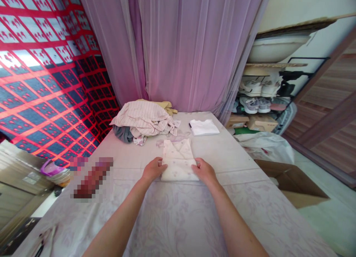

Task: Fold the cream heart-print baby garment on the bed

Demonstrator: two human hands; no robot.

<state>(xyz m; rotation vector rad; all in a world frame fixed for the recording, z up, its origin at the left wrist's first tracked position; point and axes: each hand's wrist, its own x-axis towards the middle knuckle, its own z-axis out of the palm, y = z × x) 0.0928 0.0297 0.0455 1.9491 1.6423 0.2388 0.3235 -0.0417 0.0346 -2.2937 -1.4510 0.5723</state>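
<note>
A small cream garment (pixel 178 158) with a faint print lies partly folded on the table's pale patterned cloth (pixel 178 212). My left hand (pixel 152 169) grips its lower left edge with the fingers curled. My right hand (pixel 204 170) pinches its lower right edge the same way. Both arms reach forward from the near edge of the table.
A heap of unfolded clothes (pixel 143 120) sits at the far left of the table. A folded white garment (pixel 204 127) lies at the far right. A pink curtain (pixel 180 45) hangs behind. An open cardboard box (pixel 292 183) and a shoe rack (pixel 258 94) stand to the right.
</note>
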